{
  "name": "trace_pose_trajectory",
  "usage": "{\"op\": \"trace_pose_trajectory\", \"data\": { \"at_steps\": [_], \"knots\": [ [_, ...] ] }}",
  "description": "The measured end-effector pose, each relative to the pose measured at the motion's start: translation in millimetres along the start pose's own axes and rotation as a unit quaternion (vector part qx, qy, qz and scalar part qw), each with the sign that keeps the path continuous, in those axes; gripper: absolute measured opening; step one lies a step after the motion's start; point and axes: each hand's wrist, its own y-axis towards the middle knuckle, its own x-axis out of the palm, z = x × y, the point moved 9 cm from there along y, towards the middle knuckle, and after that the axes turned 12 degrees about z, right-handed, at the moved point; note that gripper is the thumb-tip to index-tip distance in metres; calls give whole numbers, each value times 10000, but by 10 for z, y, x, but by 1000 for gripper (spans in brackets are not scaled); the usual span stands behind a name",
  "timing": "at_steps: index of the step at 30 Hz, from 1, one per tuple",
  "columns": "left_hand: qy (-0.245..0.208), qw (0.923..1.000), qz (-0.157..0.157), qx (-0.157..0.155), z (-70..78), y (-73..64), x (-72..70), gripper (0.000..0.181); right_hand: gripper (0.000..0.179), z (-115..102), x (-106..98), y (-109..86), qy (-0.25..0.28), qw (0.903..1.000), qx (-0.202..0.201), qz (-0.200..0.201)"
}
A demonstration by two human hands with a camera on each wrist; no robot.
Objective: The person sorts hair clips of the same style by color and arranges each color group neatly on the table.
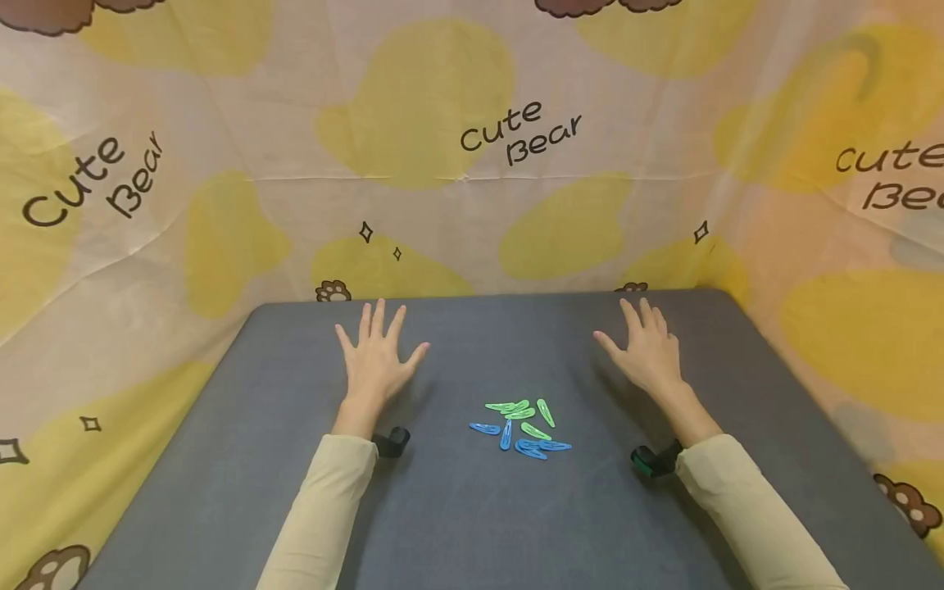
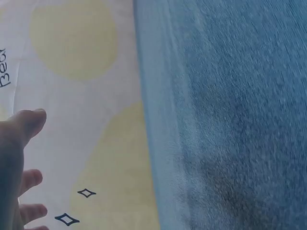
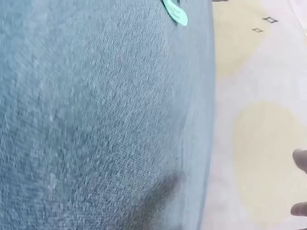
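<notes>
Several green snap hair clips (image 1: 544, 412) and several blue snap hair clips (image 1: 506, 435) lie loosely grouped on the grey table, the green ones mostly behind the blue. To the left of the group, my left hand (image 1: 374, 365) is held with its fingers spread and nothing in it. My right hand (image 1: 651, 352), also holding nothing, stretches its fingers forward on the other side. In the right wrist view one green clip (image 3: 176, 13) shows at the top, and only fingertips (image 3: 301, 160) appear at the right edge. The left wrist view catches the thumb (image 2: 31, 122) and some fingers.
The grey tabletop (image 1: 457, 516) runs back to a cloth curtain (image 1: 413, 106) with yellow blotches and "Cute Bear" lettering, which also hangs along both sides. Dark straps sit on both wrists, the left strap (image 1: 392, 442) and the right strap (image 1: 655, 460), below light sleeves.
</notes>
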Motion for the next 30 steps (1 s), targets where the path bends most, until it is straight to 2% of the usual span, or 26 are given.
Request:
{"op": "trace_pose_trajectory", "data": {
  "at_steps": [8, 15, 21, 27, 30],
  "knots": [
    [-541, 9982, 107, 223, 189, -71, -71, 62, 60, -114, -57, -140, 565, 9983, -85, 65],
    [-1262, 9907, 304, 410, 366, -163, -94, 49, 46, -238, -31, -285, 980, 9946, -292, 165],
    [-1728, 9840, 167, 393, 487, -228, -42, 43, 42, -301, 19, -358, 1089, 9934, -342, 80],
    [-2017, 9779, 166, 515, 588, -286, -8, 36, 41, -375, 109, -442, 1256, 9914, -355, -104],
    [-2211, 9740, 18, 490, 613, -313, 61, 32, 37, -427, 165, -491, 1400, 9892, -407, -165]
  ]
}}
